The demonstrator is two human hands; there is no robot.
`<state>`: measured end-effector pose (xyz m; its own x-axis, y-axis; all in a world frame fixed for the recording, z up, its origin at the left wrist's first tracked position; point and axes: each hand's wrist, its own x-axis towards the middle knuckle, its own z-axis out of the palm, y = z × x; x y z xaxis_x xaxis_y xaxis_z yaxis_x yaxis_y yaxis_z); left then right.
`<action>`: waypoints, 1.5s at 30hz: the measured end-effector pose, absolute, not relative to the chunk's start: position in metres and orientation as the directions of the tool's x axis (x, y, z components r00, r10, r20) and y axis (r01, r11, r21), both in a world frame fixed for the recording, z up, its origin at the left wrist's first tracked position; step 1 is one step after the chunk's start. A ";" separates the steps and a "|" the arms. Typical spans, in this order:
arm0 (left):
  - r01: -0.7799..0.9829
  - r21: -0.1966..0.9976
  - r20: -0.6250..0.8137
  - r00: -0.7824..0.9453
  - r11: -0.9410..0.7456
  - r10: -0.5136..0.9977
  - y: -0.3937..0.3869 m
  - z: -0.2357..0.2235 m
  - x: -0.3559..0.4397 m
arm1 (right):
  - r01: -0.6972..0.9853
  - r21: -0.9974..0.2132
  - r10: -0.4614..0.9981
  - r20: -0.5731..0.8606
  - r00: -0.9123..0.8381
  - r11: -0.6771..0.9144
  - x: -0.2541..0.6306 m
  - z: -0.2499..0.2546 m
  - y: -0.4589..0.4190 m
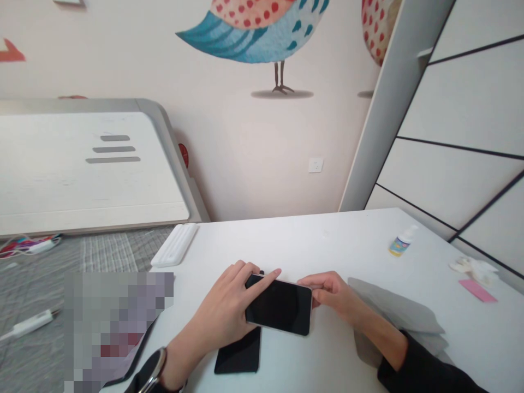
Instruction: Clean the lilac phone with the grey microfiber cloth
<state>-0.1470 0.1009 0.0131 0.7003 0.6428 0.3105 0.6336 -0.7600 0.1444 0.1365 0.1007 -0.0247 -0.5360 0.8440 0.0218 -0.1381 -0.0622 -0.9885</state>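
A smartphone point(282, 307) with a dark screen is tilted above the white table. My left hand point(231, 300) grips its left end, the index finger lying along the top edge and partly over the screen. At the phone's right top corner, my right hand point(333, 292) has its thumb and fingers drawn together in a pinch; whatever is between them, if anything, is hidden. Beneath the phone and my left hand lies a flat black object point(238, 355), mostly covered, whose kind I cannot make out. A watch point(152, 371) is on my left wrist.
On the white table point(286, 237) stand a small bottle point(402, 243) at the right and a white case point(175, 244) at the back left. A pink slip point(478, 291) lies beside crumpled tissue point(475, 269). Left are a bed point(24, 295) and a white handheld device point(33, 323).
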 end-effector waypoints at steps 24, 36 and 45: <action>0.816 0.055 0.506 0.474 -0.575 0.721 0.098 0.006 -0.139 | -0.258 -0.954 0.798 0.034 -0.602 -0.154 0.138 -0.024 0.102; 0.826 0.015 0.514 0.477 -0.563 0.713 0.091 0.008 -0.133 | -0.260 -0.965 0.823 0.122 -0.554 -0.033 0.127 -0.027 0.099; 0.740 0.413 0.396 0.378 -0.530 0.837 0.095 0.006 -0.131 | -0.306 -0.952 0.871 0.176 -0.459 0.031 0.132 -0.029 0.091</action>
<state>-0.1307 0.0946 0.0062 0.3781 0.8367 0.3962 0.7404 -0.5302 0.4132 0.1322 0.0908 -0.0287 -0.4589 0.8710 0.1755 -0.3061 0.0305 -0.9515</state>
